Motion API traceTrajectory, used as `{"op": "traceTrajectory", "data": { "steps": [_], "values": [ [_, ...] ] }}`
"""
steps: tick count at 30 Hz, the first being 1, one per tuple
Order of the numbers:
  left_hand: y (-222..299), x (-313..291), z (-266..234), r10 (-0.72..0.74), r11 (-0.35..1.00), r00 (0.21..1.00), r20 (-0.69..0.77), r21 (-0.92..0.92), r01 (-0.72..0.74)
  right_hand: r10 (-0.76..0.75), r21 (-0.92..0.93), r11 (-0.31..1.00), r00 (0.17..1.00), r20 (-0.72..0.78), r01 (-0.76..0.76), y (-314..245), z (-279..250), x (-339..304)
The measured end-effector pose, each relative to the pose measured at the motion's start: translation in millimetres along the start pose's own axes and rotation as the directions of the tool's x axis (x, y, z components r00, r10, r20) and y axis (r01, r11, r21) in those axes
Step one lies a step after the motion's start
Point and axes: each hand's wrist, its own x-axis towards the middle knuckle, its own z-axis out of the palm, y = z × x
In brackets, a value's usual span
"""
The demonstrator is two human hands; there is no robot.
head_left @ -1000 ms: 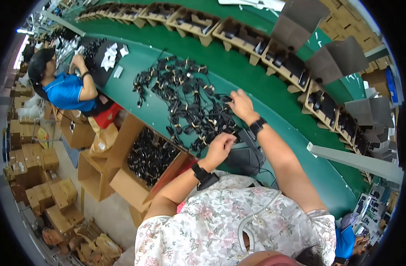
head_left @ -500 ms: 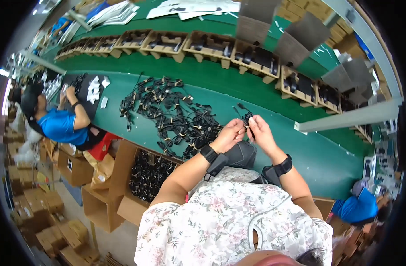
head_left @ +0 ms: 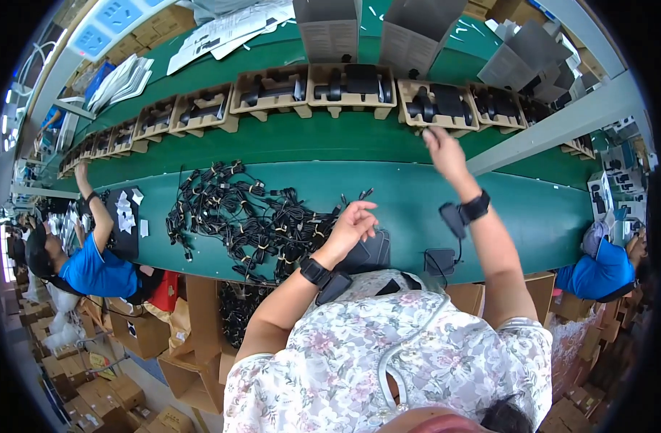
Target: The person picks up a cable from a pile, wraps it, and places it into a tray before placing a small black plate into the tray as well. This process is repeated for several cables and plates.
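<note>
My left hand (head_left: 353,229) hovers over the green table beside the right end of a pile of black cable bundles (head_left: 265,224). Its fingers are loosely curled and apart, with nothing visible in them. Past it, dark cable ends (head_left: 366,194) stick out. My right arm stretches forward to a cardboard tray (head_left: 410,120) that holds black parts. There my right hand (head_left: 446,154) has its fingers pinched together just below the tray's near edge. Something small and dark shows at the fingertips, too hidden to name.
More molded trays (head_left: 270,108) stand in a row along the far green strip. A slanted metal post (head_left: 540,136) rises to the right of my right hand. Grey open boxes (head_left: 419,32) stand behind the trays. People in blue work at the left and right ends.
Both hands were together over a cable bundle; now they are apart. My right hand has reached forward to a tray, while the left has let go. The view has shifted.
</note>
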Motion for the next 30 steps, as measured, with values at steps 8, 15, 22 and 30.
{"op": "traceTrajectory", "data": {
  "steps": [8,15,22,30],
  "values": [
    [-22,-26,-21,-0.076,0.997,0.977,-0.199,0.009,0.079,0.131,-0.258,0.962,0.977,0.167,-0.085,33,5,126],
    [-39,-37,-25,-0.122,0.992,0.91,-0.396,-0.061,0.106,0.064,-0.488,0.873,0.996,0.066,-0.024,50,80,149],
    [-56,-49,-39,-0.157,0.987,0.851,-0.501,-0.041,0.158,0.02,-0.516,0.854,0.988,0.155,0.064,142,126,210],
    [-84,-57,-34,0.137,0.848,0.897,-0.421,0.517,0.113,-0.101,-0.111,0.991,0.946,-0.307,0.069,164,152,206]
  ]
}}
